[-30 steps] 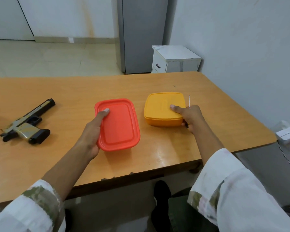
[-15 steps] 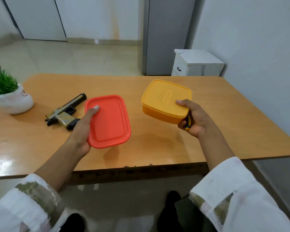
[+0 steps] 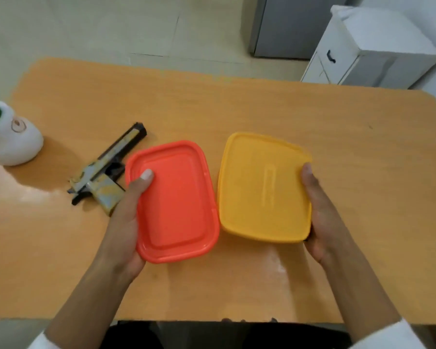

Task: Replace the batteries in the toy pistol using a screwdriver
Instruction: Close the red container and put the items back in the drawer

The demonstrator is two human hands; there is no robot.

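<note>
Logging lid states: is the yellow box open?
No, the yellow box has its lid on, held by the right hand.

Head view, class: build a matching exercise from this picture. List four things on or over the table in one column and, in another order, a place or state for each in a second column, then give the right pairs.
Column one:
1. orange container
2. yellow container
3. toy pistol
4. white plant pot

Column two:
A. lies on the table, untouched, just left of the left hand
B. held by the right hand
C. stands at the table's far left edge
D. held by the left hand

Pairs: 1-D, 2-B, 3-A, 4-C
</note>
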